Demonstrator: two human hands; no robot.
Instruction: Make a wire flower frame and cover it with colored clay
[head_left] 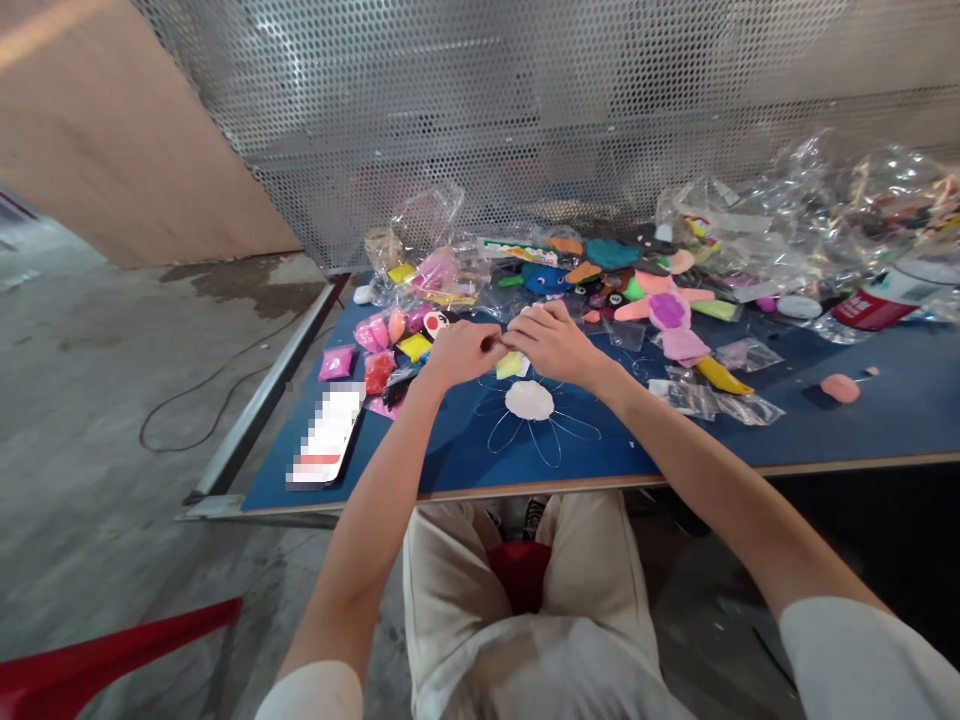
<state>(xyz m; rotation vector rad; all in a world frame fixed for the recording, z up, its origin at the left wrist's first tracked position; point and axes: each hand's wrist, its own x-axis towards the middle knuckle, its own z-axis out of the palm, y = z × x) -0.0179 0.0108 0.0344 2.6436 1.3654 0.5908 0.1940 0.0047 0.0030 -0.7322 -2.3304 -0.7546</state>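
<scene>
My left hand [466, 352] and my right hand [553, 343] meet above the blue table, fingers curled and fingertips together. Whatever they pinch is too small or hidden to make out. Just under them shows a pale yellow packet [510, 365]; whether the hands touch it I cannot tell. Nearer to me lies a flat white clay disc [529, 400] with thin wire loops [545, 446] spread round it like petals.
A phone [328, 435] and clay packets [337, 363] lie on the left. Clay figures [671, 312], clear plastic wrappers [795, 230] and a red-labelled bottle [874, 300] crowd the back and right. A pink clay ball [840, 388] sits at the right. Behind rises a perforated metal panel [480, 110].
</scene>
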